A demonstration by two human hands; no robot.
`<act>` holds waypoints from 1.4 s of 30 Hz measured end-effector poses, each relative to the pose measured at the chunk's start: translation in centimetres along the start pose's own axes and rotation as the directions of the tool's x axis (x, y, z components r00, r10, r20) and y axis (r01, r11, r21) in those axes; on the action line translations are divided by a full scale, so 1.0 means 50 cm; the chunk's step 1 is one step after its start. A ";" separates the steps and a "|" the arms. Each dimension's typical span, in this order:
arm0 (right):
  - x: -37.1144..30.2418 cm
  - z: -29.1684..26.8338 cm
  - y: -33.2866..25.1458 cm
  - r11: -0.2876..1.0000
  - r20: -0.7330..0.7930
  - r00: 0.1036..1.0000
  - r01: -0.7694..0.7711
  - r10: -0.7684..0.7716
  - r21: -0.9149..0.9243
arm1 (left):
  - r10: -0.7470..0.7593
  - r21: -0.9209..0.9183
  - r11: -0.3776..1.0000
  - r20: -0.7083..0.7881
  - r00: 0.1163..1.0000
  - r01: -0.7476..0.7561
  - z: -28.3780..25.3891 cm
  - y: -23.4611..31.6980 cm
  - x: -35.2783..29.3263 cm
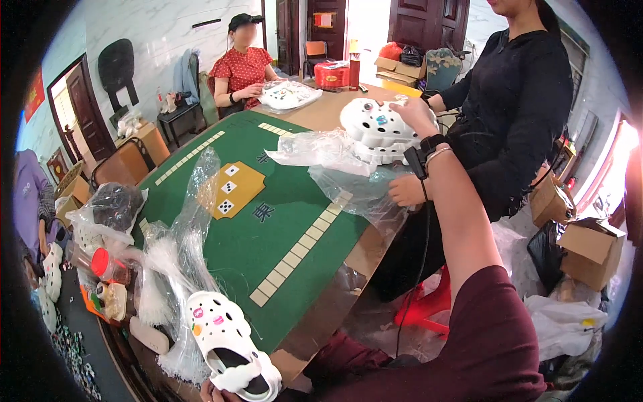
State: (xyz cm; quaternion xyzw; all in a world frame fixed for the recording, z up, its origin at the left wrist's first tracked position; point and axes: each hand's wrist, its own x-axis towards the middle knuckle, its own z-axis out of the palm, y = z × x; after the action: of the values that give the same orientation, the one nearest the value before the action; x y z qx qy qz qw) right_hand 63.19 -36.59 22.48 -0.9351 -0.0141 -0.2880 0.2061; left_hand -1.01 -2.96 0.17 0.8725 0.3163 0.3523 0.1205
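Note:
At the lower edge, my left hand (218,394), mostly out of the picture, grips the heel end of a white clog (214,328). Pink, orange and other small charms sit on that clog's holed toe. My right arm stretches across to the far right side of the table. There my right hand (415,115) is at another white clog (365,120), which carries blue and dark charms. Its fingers are pinched together over the toe; what they hold is too small to make out. A further white clog (382,153) lies against that one, beside clear plastic bags (321,151).
The green mat (295,194) covers the table. Clear plastic strands (161,275), a red-lidded jar (110,266) and bagged goods crowd its left. A co-worker in black (516,114) stands at the right, one hand near mine. Another person (244,74) sits behind white clogs (288,95).

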 end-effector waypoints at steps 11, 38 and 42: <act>-0.330 0.024 -0.260 0.903 0.535 0.731 0.294 -0.423 0.314 | 0.226 -0.003 0.973 -0.205 0.952 -0.232 -0.133 0.063 0.163; -0.578 0.101 -0.265 0.513 0.907 0.193 -0.771 -0.374 0.376 | 0.093 -0.268 0.915 0.866 0.491 0.301 0.295 0.327 0.490; -0.559 0.127 -0.248 0.541 0.863 0.063 -0.755 -0.502 0.370 | 0.083 -0.262 0.844 0.926 0.369 0.467 0.299 0.334 0.486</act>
State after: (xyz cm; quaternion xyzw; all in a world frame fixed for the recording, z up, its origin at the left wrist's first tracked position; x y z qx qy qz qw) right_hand 41.49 -20.16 7.20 -0.6249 -0.1756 0.4993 0.5739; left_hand 30.50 -0.17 9.68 0.8122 0.2011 -0.1361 0.5304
